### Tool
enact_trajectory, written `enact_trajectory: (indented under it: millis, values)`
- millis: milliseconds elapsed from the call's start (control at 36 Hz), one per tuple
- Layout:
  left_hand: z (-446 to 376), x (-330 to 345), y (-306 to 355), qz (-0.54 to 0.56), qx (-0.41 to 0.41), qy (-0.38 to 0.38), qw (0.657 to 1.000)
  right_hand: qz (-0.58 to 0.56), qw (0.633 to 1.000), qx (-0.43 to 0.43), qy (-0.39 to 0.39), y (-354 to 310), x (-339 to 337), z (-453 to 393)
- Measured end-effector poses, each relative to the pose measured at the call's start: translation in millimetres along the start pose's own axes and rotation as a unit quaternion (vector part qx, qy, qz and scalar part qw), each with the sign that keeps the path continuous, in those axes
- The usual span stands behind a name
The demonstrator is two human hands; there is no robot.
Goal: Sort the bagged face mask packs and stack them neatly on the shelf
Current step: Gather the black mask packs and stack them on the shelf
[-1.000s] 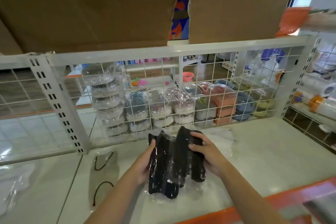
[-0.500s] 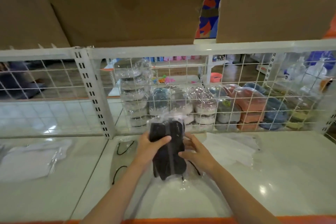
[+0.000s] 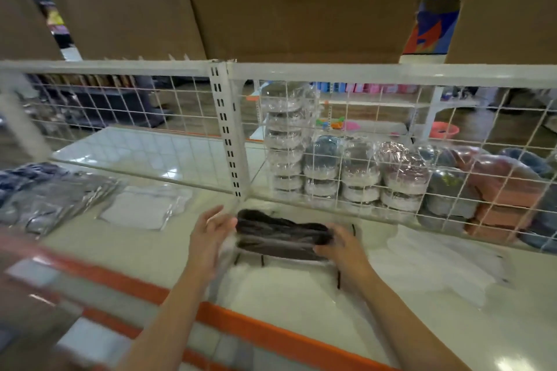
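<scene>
Two hands on one bagged black mask pack (image 3: 280, 233) lying flat on shelf (image 3: 301, 295) near mesh back: right hand (image 3: 340, 242) gripping its end, left hand (image 3: 211, 227) open alongside; placing step, squaring and release judged next.

No writing, label, brand, number or sign could be read anywhere in the head view; the picture was blurred by motion, and the bagged goods and cardboard showed no legible print.
</scene>
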State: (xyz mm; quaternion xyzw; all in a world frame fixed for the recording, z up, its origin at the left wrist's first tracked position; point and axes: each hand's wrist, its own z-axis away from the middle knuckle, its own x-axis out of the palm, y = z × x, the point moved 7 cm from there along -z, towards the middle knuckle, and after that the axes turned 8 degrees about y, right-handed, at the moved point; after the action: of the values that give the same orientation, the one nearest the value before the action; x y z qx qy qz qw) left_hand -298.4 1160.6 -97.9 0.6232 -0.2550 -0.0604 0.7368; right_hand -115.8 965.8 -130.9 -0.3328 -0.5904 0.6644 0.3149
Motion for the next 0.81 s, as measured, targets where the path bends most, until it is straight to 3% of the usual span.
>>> enact_trajectory:
  millis: [139,278,583,806]
  values:
    - [10,-20,-31,-0.252,0.049,-0.023,0.966,0.008,1.0,0.023,0.01,20,8,1]
    - [15,-2,-38,-0.353,0.116,-0.059,0.926,0.071,0.995,-0.027,0.062,8,14,4]
    - [-22,-29,64,-0.169,0.197,-0.014,0.966,-0.019,0.994,-0.087,0.064,-67,72,14]
    - [-70,-95,-2,-0.315,0.082,-0.085,0.942,0.093,0.989,0.013,0.111,-7,119,14]
